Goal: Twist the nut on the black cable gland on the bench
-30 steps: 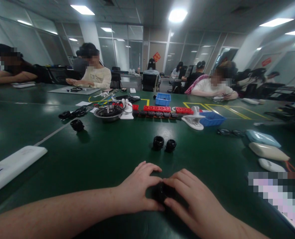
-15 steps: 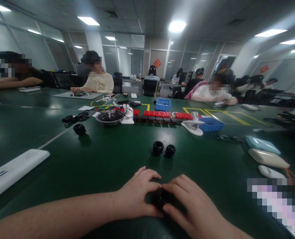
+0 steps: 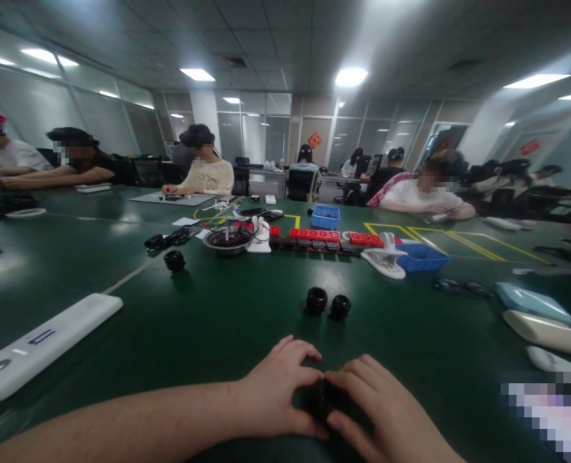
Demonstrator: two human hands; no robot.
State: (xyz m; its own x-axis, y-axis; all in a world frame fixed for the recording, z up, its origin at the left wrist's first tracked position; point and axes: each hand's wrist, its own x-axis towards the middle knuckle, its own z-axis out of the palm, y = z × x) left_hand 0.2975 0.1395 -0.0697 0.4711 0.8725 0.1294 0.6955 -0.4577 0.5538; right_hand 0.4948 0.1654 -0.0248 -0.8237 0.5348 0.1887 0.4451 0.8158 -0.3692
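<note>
Near the bottom centre, a black round part (image 3: 323,400) is between my two hands, low over the green table. My left hand (image 3: 285,389) grips it from the left with thumb and forefinger. From the right, my right hand (image 3: 375,405) pinches the same part between thumb and fingers. The hands hide much of its shape. Just beyond them stand two black ring-like parts, a larger one (image 3: 317,301) and a smaller one (image 3: 340,307), close side by side. Another black part (image 3: 174,260) sits farther left.
A long white device (image 3: 49,347) lies at left. Farther back are a metal bowl (image 3: 227,239), a red strip (image 3: 314,234), a white stand (image 3: 386,257) and a blue bin (image 3: 420,256). Glasses (image 3: 463,287) and cases (image 3: 534,302) lie at right. People sit across the table.
The whole view has shifted, so the table and its objects appear lower and slightly to the right. Both hands keep the same hold on the black part.
</note>
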